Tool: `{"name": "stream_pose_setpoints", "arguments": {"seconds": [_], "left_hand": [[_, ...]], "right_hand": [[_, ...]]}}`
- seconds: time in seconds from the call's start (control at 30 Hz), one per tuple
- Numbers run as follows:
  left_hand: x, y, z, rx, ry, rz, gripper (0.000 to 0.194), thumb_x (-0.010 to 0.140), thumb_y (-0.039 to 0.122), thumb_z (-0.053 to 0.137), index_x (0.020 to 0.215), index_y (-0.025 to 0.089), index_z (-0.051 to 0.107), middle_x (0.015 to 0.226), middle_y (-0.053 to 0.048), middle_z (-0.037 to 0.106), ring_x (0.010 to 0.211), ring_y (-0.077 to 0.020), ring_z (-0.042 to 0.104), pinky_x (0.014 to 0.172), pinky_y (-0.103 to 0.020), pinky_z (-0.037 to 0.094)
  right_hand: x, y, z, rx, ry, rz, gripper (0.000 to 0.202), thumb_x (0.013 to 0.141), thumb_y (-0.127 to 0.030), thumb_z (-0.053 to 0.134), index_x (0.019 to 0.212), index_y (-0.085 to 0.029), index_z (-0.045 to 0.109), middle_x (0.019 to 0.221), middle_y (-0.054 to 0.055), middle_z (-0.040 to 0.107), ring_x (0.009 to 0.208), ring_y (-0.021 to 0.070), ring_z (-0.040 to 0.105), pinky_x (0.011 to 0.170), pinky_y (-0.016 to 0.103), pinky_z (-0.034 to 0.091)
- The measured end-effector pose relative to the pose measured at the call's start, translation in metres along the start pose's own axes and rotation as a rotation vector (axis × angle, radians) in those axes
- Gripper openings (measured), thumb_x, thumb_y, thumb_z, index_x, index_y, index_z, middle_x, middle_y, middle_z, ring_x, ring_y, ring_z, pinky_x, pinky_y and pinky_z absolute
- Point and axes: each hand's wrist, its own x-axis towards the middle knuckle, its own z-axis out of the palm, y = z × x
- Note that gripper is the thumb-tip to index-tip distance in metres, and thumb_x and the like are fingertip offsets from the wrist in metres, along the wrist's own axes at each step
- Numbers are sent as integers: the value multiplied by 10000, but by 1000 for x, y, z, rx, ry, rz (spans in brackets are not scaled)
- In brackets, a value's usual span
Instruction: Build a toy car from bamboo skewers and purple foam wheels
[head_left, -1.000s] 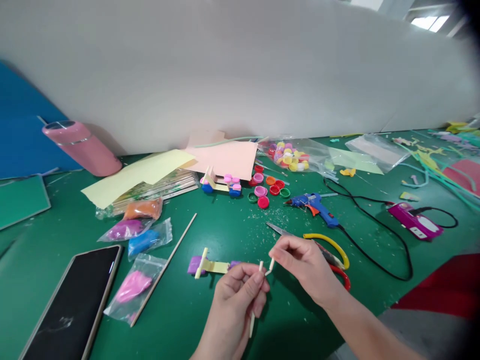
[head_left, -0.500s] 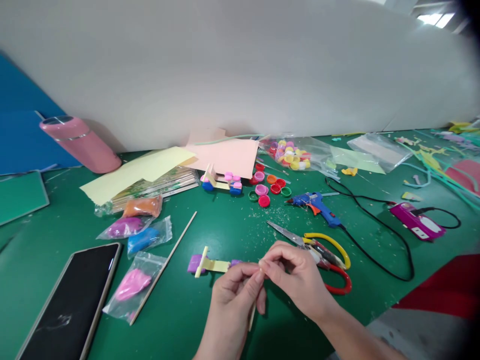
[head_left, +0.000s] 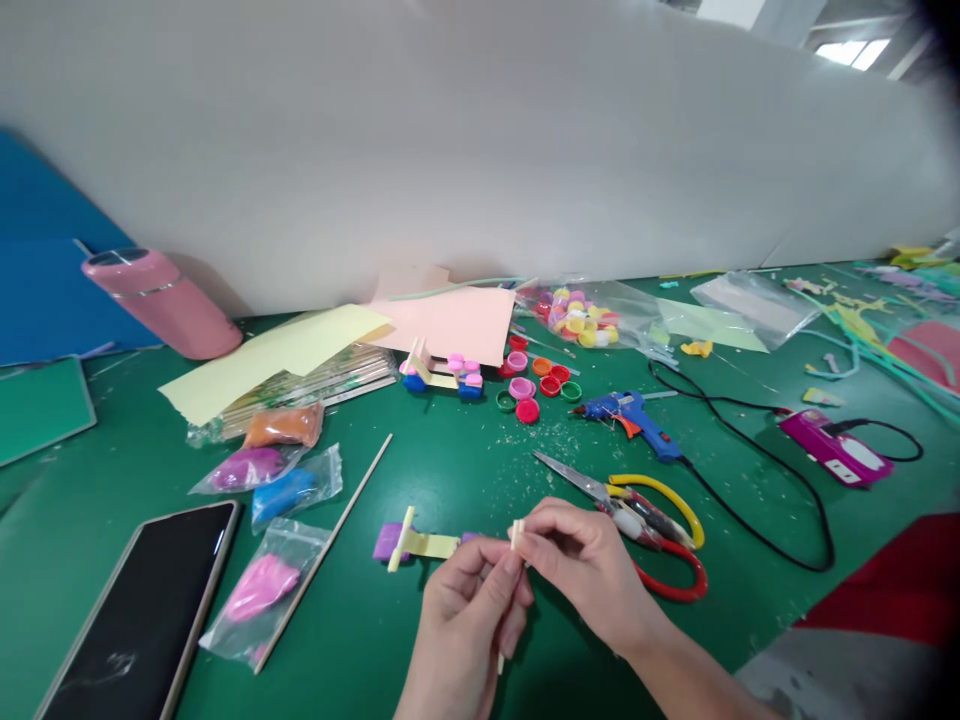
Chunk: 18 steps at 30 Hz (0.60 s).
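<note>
both hands sit at the near edge of the desk point(head_left: 450, 470), meeting over the green mat. left hand point(head_left: 469, 620) has its grip closed on a thin pale stick point(head_left: 501, 660), upright-ish, with the lower end poking out under the fingers. right hand point(head_left: 581, 570) pinches a short pale stick piece point(head_left: 517, 533) at the top, grip narrow, thumb and forefinger tight on it, touching the left fingertips. cannot tell if the two pieces are joined or just pressed together

just left of the hands, on the desk: small purple and yellow model point(head_left: 411, 542) with a pale crossbar, lying flat, near but not touching the left hand. red and yellow scissors point(head_left: 637, 510) lie just right of the right hand, blades pointing toward the far left, handles partly behind the wrist

further back, mid desk: blue glue gun point(head_left: 630, 420) with its black cord running right, loose bottle caps point(head_left: 536, 385), a second small model point(head_left: 442, 372) in blue and pink, a bag of coloured caps point(head_left: 581, 315). left side: long wooden skewer point(head_left: 326, 550) lying diagonal, clay bags point(head_left: 277, 470) in orange, purple, blue, pink, a dark phone point(head_left: 139, 615) at the near left corner, pink bottle point(head_left: 161, 300) on its side at the far left. pink power strip point(head_left: 836, 450) toward the right edge. white board point(head_left: 480, 140) stands along the far edge
</note>
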Motion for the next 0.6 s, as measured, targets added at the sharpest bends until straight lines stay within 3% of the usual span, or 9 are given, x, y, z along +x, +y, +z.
{"name": "stream_pose_setpoints", "arguments": {"seconds": [0.6], "left_hand": [[-1,2,4,20,45,43,218,617,318,739,636,127,635,510,7,591,350,-15,383,381,-144,246]], "right_hand": [[0,0,0,57,1,4,134,778,-247,599,668,-174,625,643,-13,519,585,116,485,552,242,393]]}}
